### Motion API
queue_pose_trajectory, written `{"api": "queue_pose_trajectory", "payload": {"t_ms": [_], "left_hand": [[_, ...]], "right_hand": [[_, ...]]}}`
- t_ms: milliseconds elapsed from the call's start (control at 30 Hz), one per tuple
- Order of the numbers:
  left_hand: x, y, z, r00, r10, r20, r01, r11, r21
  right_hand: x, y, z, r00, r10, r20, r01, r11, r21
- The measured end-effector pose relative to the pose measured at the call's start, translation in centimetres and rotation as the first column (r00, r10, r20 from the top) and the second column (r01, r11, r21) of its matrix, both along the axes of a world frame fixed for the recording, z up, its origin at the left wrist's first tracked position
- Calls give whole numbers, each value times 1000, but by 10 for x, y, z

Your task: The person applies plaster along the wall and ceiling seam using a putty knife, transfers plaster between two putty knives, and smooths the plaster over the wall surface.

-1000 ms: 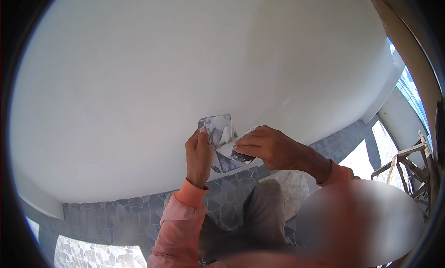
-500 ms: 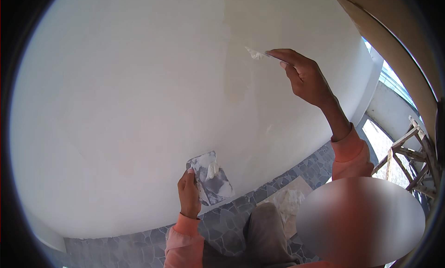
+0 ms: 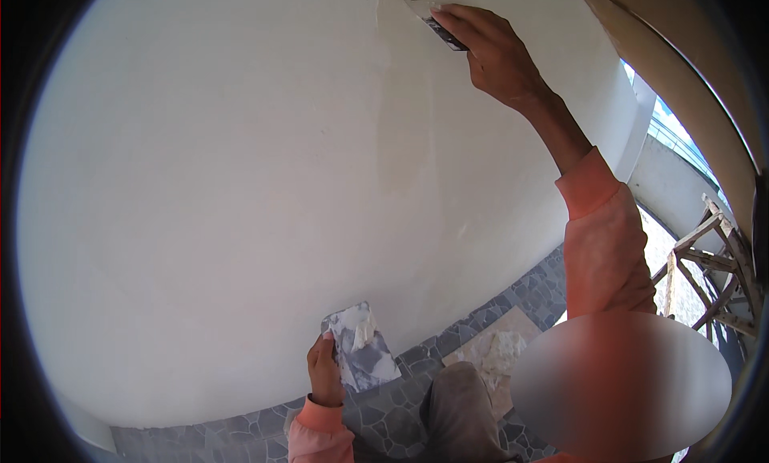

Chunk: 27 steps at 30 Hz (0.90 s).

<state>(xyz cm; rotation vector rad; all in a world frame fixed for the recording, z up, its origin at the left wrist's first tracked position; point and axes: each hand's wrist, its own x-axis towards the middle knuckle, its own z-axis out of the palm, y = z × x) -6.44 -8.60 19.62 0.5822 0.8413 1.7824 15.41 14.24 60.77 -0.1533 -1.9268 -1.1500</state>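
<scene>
aloft, right hand [image 3: 501, 56] with scraper [image 3: 446, 36]

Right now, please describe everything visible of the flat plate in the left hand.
The flat plate is roughly rectangular, grey and apparently metal, its face patchily smeared with white paste, piled thicker near the upper edge. It slants, seen mainly against the wall; the left hand grips its left edge.

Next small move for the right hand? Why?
I'd probably draw the scraper down the wall with the right hand. The scraper is held high at the wall, though contact is hard to confirm, and a beige patch shows below it. The left hand holds the paste-smeared plate low, well clear of that patch.
</scene>
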Motion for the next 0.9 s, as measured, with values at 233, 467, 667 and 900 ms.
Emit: {"api": "queue_pose_trajectory", "payload": {"t_ms": [233, 467, 667, 900], "left_hand": [[-1, -2, 6, 1000, -7, 19, 6, 1000, 11], [1, -4, 13, 999, -28, 16, 28, 1000, -8], [-2, -3, 7, 995, -73, 63, 72, 997, 15], [3, -4, 17, 1000, -28, 7, 28, 1000, 0]], "right_hand": [[0, 9, -60, 995, -98, -15, 98, 995, -18], [8, 7, -159, 991, -132, -26, 129, 987, -96], [12, 5, -253, 987, -157, -12, 153, 972, -177], [35, -20, -316, 992, -119, 50, 129, 919, -373]]}}
